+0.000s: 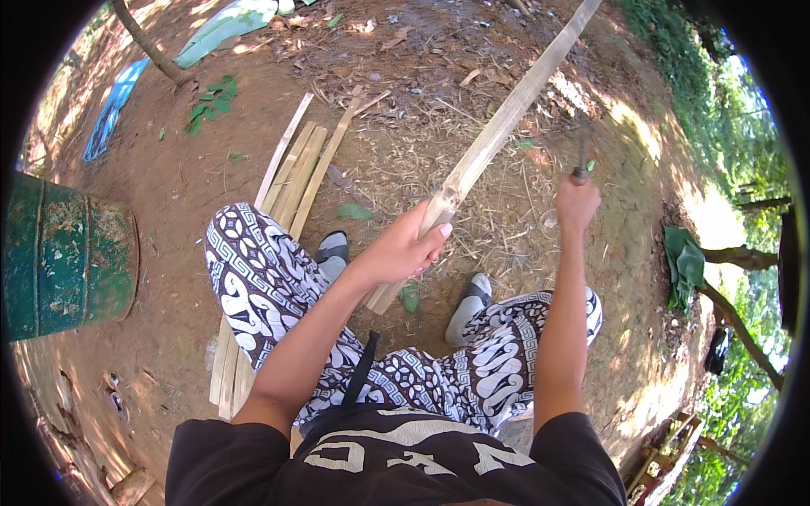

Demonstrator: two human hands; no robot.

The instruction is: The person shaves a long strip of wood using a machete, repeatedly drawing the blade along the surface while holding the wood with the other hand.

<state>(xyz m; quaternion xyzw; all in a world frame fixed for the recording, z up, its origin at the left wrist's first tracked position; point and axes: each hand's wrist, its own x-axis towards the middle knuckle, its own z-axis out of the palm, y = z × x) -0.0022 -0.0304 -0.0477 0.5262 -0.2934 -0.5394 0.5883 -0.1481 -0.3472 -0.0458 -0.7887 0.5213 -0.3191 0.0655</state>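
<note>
My left hand (405, 249) is clamped on the long bamboo strip (498, 126) near its lower end; stiff, light, splintery. My right hand (578, 202) is fisted round a knife handle (580, 169).

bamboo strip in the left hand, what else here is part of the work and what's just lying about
In use:
- long bamboo strip, in the left hand's grip
- tool handle in the raised right hand, blade blurred
- pile of split bamboo slats by the left leg

Lying about:
- green metal drum
- blue sheet
- green cloth on a branch
</note>
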